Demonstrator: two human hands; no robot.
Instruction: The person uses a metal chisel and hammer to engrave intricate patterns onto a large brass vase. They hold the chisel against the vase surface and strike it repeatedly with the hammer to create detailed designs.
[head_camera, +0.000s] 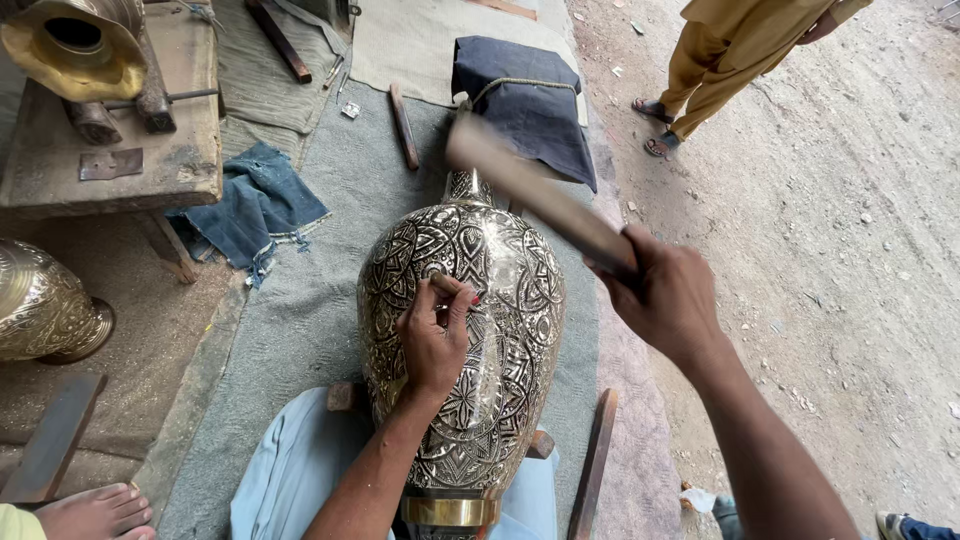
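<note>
While the vase lies across the lap: chasing work is under way, by my reading.
Vase: engraved silver-toned metal, on its side at centre frame, neck pointing up-frame.
Left hand: pinched narrow around a small punch, tip on the vase's shoulder.
Right hand: closed on a blurred wooden mallet, raised at right of centre.
Next move, I judge: a square blow on the punch head, clear of the fingers.
Far: dark cushion, upper centre.
</note>
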